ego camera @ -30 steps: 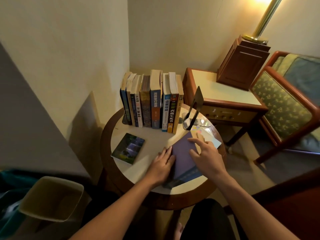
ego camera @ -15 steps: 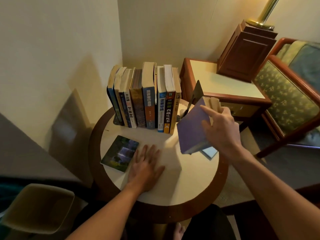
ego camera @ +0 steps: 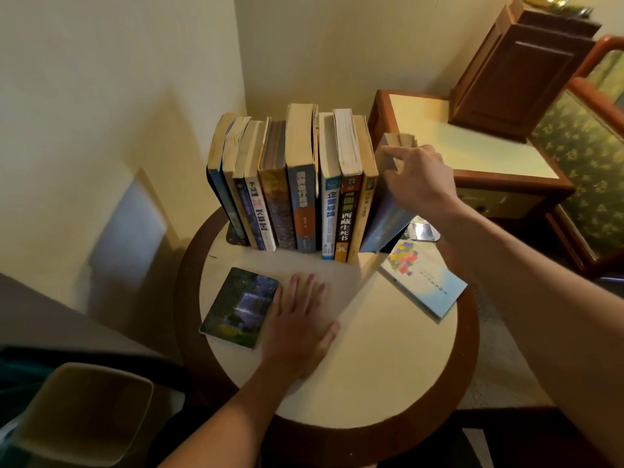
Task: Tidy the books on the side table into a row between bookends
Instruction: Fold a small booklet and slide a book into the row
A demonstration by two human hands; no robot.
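Several books (ego camera: 297, 184) stand upright in a row at the back of the round side table (ego camera: 388, 359). My right hand (ego camera: 418, 177) grips the top of a purple book (ego camera: 385, 224), which leans tilted against the row's right end. Only the shiny base of the right bookend (ego camera: 423, 230) shows behind that book. A dark corner of the left bookend (ego camera: 233, 235) peeks out under the row's left end. My left hand (ego camera: 300, 325) lies flat on the tabletop, fingers spread, beside a flat book with a waterfall cover (ego camera: 241, 307). A pale blue book (ego camera: 425, 283) lies flat at the right.
A cream wall runs close behind the row. A low wooden table (ego camera: 472, 153) with a brown box (ego camera: 516, 72) stands to the right, beside a patterned armchair (ego camera: 584, 157). An open bin (ego camera: 84, 413) sits on the floor at lower left.
My right hand lifted the purple book off the table, carried it back and set it against the row's right end. My left hand slid left towards the waterfall book. The pale blue book is uncovered.
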